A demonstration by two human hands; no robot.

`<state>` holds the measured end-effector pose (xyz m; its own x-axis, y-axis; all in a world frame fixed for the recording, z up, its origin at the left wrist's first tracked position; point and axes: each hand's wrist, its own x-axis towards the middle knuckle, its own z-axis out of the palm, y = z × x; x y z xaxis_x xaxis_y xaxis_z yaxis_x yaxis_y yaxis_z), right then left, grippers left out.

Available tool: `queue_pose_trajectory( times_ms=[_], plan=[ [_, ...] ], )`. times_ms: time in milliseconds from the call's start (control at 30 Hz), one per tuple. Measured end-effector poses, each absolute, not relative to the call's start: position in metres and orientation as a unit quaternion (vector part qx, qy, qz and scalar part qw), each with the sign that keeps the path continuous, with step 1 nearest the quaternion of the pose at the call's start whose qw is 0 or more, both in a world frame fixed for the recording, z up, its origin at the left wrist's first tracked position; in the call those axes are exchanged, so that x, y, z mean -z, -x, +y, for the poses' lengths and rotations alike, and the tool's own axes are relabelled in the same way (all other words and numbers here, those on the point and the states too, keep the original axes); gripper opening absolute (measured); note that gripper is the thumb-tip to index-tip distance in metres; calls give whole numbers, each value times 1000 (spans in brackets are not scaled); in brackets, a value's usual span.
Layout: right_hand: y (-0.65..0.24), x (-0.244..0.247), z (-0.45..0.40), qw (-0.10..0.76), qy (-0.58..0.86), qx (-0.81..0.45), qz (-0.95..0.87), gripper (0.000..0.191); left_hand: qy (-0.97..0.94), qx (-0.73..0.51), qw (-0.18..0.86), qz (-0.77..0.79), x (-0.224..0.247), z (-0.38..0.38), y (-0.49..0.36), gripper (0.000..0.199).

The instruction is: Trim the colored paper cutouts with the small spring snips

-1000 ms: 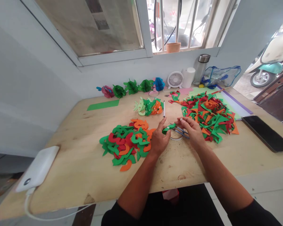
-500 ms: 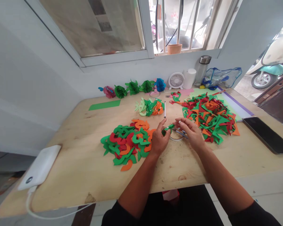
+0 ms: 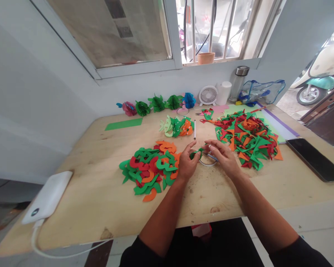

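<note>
My left hand (image 3: 187, 162) is closed round a small folded piece of green paper (image 3: 196, 154), held just above the table near its middle. The fingers of my right hand (image 3: 223, 157) are bent and meet the tip of that same piece. Beneath my right hand shows a blue-grey slim object (image 3: 212, 157), mostly covered, so its kind is unclear. A thin white ring (image 3: 208, 164) lies on the table under the hands. To the left spreads a heap of cut curved paper shapes (image 3: 151, 168) in green, red and orange.
Paper scraps (image 3: 250, 137) are piled at the right beside a phone (image 3: 317, 158). Behind my hands are a marker (image 3: 195, 129) and dotted paper pieces (image 3: 178, 127). Along the wall stand paper figures (image 3: 156, 103), a small fan (image 3: 208, 95) and a bottle (image 3: 238, 84). A power bank (image 3: 48, 193) sits left.
My right hand has shifted slightly left, and its fingertips have come to the green paper piece. My left hand has turned a little with the piece. The heaps are the same.
</note>
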<state>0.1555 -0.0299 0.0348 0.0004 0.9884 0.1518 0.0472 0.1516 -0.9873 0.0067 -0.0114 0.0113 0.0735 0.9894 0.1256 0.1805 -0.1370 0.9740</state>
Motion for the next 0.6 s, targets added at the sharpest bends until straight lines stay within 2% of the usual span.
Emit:
queue_pose_trajectory(
  times_ms=[300, 500, 600],
  plan=[
    [-156, -26, -27, 524, 470, -441, -557, 32, -450, -502, 578, 459, -10, -6, -10, 57],
    [-157, -32, -30, 512, 480, -410, -583, 30, -443, -494, 588, 464, -17, -8, -9, 52],
    [-158, -34, -31, 505, 482, -393, -599, 31, -462, -478, 601, 444, -19, -9, -7, 58]
  ],
)
